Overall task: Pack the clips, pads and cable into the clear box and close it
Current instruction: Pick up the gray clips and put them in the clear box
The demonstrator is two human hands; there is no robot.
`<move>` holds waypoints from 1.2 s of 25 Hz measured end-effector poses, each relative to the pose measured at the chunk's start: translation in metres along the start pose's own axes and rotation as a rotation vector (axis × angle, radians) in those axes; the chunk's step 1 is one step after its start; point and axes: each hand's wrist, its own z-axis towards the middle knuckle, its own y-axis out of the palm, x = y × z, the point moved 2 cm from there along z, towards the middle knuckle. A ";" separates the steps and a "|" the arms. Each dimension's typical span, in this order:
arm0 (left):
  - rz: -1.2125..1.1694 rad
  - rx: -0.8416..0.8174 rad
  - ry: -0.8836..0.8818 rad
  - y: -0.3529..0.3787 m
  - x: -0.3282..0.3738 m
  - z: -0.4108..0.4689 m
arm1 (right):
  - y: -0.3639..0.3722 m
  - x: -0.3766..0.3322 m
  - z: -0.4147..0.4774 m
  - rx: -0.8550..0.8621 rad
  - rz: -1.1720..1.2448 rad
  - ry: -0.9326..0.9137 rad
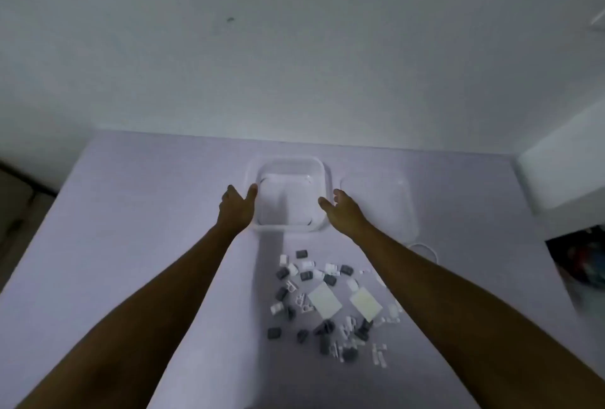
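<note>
Forearms [147, 304] astride clips [314, 297]; clear box [288, 228] between left grip [236, 209] and right grip [343, 212], both released.

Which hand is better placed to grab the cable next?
Right. The cable lies close to the right hand, right of the box; the left hand is by the box's left side.

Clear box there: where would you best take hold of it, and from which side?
Probably by its flared rim at the left and right walls, one hand from each side. The clear box stands upright and open, and the lip gives fingers a ledge. The left hand and right hand flank it.
</note>
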 end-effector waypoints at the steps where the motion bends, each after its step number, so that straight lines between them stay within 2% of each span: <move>1: -0.013 -0.014 -0.044 0.004 -0.006 0.002 | 0.005 0.005 0.002 -0.005 0.036 0.059; 6: -0.083 -0.106 -0.079 0.013 -0.045 0.023 | 0.026 0.019 -0.001 -0.095 0.293 0.269; 9: -0.175 -0.068 -0.075 0.009 -0.069 0.033 | 0.032 0.017 -0.001 -0.110 0.426 0.263; 15: -0.100 0.115 -0.031 -0.025 -0.107 0.004 | 0.053 -0.002 -0.021 -0.137 0.547 0.156; 21: -0.033 0.228 -0.061 -0.071 -0.164 -0.069 | 0.116 0.006 -0.078 -0.181 0.502 0.181; 30: -0.004 0.176 -0.137 -0.102 -0.232 -0.130 | 0.183 0.040 -0.135 -0.191 0.488 0.227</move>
